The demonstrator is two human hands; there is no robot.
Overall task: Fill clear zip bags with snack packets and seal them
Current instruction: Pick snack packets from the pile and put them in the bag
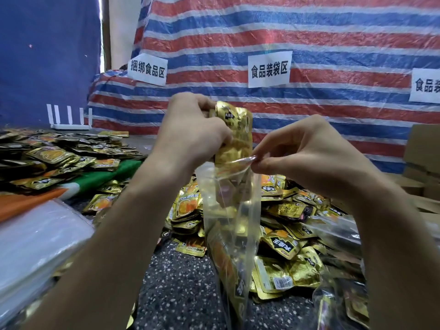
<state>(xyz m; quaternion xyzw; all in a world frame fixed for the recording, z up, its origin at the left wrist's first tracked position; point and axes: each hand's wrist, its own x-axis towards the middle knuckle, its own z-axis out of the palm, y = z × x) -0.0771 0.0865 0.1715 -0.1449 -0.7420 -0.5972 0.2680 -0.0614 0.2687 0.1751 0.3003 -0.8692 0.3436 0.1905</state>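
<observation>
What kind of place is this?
Likely a makeshift food-packing station: a paper sign reading "food bagging area" hangs on a striped tarp, and gold snack packets lie in heaps.

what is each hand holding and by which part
The left hand grips a gold snack packet by its side, its lower end in the mouth of the clear zip bag. The right hand pinches that bag's top rim.
</observation>
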